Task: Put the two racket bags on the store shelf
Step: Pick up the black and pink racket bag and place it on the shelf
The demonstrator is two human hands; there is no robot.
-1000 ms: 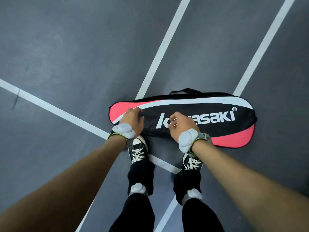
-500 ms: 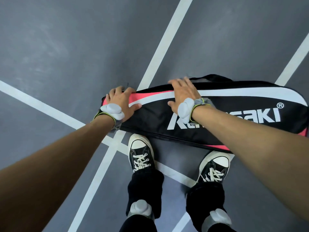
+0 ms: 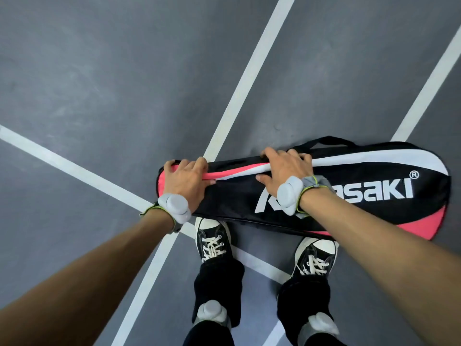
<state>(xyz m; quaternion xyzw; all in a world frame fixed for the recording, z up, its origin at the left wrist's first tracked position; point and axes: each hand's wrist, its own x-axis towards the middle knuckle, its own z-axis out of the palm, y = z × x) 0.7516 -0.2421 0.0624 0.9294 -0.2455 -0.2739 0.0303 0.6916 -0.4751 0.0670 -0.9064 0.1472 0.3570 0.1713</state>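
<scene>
A long black, pink and white racket bag [image 3: 361, 211] with white lettering lies flat on the grey court floor just beyond my shoes. My left hand [image 3: 185, 179] grips its left end, fingers curled over the far edge. Further right, my right hand [image 3: 287, 168] clasps the bag's upper edge, near where the black carry strap [image 3: 326, 140] sticks out behind. Only one bag is in view; no shelf is visible.
White court lines [image 3: 249, 78] cross the grey floor [image 3: 99, 71] around the bag. My two black-and-white sneakers [image 3: 214, 242] stand right against the bag's near edge, with grey bands on both ankles and wrists.
A second ago both hands were at the bag's near edge. They moved across to the far edge half a second ago, and the fingers have since curled tighter on it.
</scene>
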